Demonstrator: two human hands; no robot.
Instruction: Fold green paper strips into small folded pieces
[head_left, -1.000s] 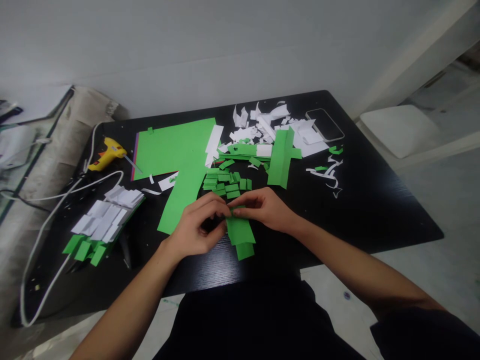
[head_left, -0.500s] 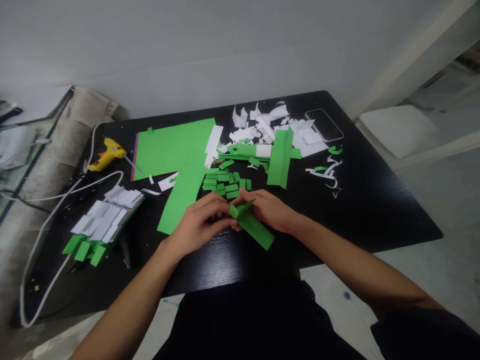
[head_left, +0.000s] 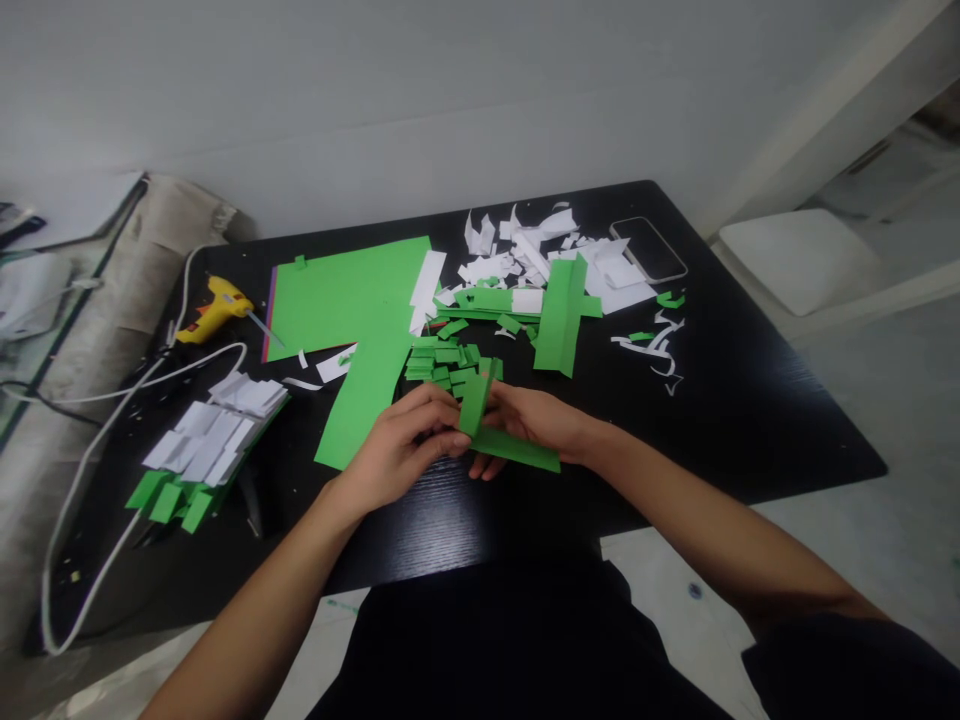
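A folded green paper strip [head_left: 517, 449] is held above the near part of the black table. One part of it stands up, and the other stretches to the right. My left hand [head_left: 409, 440] pinches its left end between thumb and fingers. On the far side, my right hand [head_left: 536, 415] is closed around the strip, with some fingertips showing below it; the paper hides part of this hand. Just beyond my hands lies a heap of small folded green paper pieces [head_left: 442, 360]. A long green paper sheet [head_left: 371, 395] lies by my left hand.
A yellow glue gun [head_left: 215, 308] with a white cable rests at left, near a layered white and green paper piece [head_left: 214, 430]. White scraps [head_left: 525, 245], a creased green strip [head_left: 559, 315] and a phone [head_left: 651, 250] lie toward the back. A white stool [head_left: 802, 255] stands right.
The green strip has turned: its upright part stands taller, and its long part has swung up to the right. My right hand's fingers now show beneath it.
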